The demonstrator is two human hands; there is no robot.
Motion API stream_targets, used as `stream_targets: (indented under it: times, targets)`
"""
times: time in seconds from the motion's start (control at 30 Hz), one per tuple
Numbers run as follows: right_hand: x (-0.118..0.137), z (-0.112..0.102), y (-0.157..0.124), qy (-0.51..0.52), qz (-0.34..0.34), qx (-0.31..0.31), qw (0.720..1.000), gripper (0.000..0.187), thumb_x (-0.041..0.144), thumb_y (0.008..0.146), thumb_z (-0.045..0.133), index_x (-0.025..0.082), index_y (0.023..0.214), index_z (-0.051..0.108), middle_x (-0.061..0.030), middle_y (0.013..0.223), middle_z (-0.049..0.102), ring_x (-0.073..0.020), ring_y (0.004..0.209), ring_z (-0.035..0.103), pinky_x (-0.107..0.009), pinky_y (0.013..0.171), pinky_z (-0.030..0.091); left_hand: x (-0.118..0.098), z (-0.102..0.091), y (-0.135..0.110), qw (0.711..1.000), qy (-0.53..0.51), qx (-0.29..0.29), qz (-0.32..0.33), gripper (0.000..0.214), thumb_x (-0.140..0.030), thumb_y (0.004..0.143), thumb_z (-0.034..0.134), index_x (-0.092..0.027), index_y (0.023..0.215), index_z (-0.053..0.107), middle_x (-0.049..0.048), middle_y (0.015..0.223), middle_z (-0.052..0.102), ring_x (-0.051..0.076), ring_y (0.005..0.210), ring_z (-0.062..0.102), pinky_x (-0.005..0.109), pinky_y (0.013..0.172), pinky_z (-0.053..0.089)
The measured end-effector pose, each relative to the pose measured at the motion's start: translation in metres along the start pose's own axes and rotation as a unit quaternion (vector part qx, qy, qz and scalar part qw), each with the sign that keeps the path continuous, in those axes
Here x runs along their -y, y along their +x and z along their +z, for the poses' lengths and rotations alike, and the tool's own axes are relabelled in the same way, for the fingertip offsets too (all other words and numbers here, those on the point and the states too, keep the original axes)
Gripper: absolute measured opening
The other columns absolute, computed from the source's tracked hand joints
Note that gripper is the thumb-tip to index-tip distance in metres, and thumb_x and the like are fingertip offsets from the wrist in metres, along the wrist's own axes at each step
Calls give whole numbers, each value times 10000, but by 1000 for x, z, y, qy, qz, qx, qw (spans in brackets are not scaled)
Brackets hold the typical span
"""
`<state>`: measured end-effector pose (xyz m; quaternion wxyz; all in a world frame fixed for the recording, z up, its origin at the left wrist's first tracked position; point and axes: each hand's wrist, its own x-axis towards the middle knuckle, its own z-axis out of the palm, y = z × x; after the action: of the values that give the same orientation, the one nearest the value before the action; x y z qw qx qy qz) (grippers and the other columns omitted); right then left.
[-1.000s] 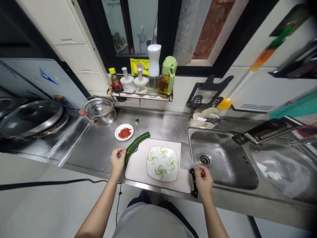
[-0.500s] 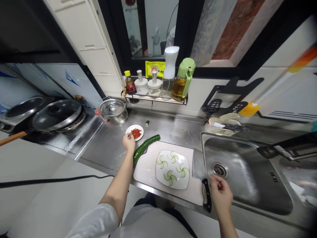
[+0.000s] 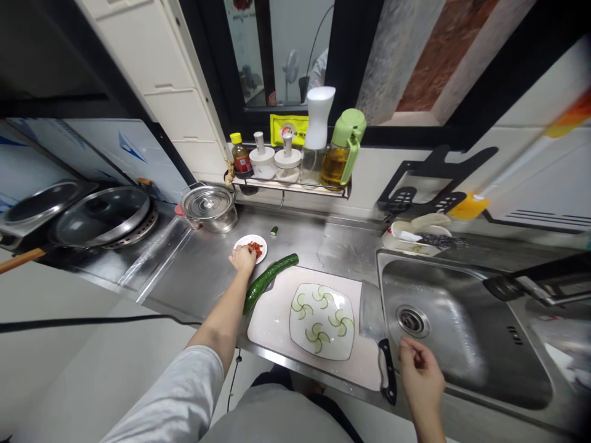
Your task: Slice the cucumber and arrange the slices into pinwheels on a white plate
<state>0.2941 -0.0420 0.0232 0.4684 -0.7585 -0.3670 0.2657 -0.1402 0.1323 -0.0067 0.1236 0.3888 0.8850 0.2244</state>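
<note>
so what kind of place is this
Most likely a home kitchen: a steel counter with a sink, a lidded wok on the stove, and seasoning bottles on a rack under the window.

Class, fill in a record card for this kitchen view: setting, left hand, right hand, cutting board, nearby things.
Setting: steel counter beside a sink.
Left hand: reaches into a small white dish of chopped red pieces; pinching or not is unclear.
Right hand: loosely curled, empty, beside the cleaver handle, not gripping it.
Cutting board: bears a square plate of cucumber slices in pinwheels; a long cucumber lies across its left edge.
Nearby: lidded pot, shelf of bottles.
</note>
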Motion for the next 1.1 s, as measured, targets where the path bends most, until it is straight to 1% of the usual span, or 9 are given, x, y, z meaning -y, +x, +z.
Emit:
stream_targets:
  times: [0.17,0.27,0.33,0.47,0.57,0.67,0.77,0.9,1.1]
  targets:
    - [-2,4,0,-2,1,13,1000,459,556,627,596,139,819,619,40,543,449,-119,507,412,-260,505,361,-2,-8,-1,996,-86,-9,-18,174,-333,733,596,-212,759,718,130,1071,667,322,1124,515,478,937,349]
    - [0,11,0,-15,-18,11,1000,459,562,650,585,139,824,632,36,545,457,-119,502,413,-262,511,367,-8,-11,-9,986,-166,12,-18,272,-394,764,566,-192,845,729,109,925,706,260,966,609,395,842,434]
    - [8,19,0,-22,-47,14,999,459,569,671,576,141,821,641,33,537,462,-118,499,411,-260,509,366,-16,-11,-20,973,-227,41,-3,328,-411,782,544,-166,900,728,84,858,717,203,849,639,327,774,469]
    - [44,41,-5,-32,-134,87,987,423,527,772,534,143,901,654,26,566,492,-116,506,420,-245,503,361,-36,-18,-58,939,-323,114,38,351,-436,772,581,-152,912,733,67,869,725,151,762,634,266,708,482]
    - [81,56,-11,-52,-225,138,963,343,456,843,506,165,951,652,18,610,531,-120,533,460,-248,550,397,-51,-30,-92,878,-420,221,65,327,-437,727,653,-148,861,731,75,870,724,163,766,631,275,709,482]
    - [113,70,-19,-67,-327,181,925,267,381,888,485,193,986,648,-19,742,605,-136,629,519,-262,633,436,-64,-44,-121,846,-433,291,112,284,-418,727,674,-162,840,720,65,889,723,176,829,633,293,778,478]
    - [132,80,-24,-76,-397,198,893,240,318,921,449,203,1000,646,-44,828,614,-157,762,556,-272,716,446,-73,-53,-141,834,-415,317,179,253,-405,743,671,-168,823,713,64,918,709,181,885,619,305,837,465]
    - [136,88,-23,-134,-418,211,873,244,291,930,439,212,999,658,-68,932,584,-180,874,538,-275,742,431,-80,-54,-156,832,-370,334,242,226,-396,748,667,-177,787,709,60,893,684,184,885,601,304,836,461]
    - [126,91,-16,-212,-430,237,845,248,287,936,430,209,927,665,-75,973,565,-196,895,496,-293,766,399,-84,-41,-167,819,-366,363,250,204,-377,750,649,-185,782,711,45,829,675,174,832,597,292,800,462]
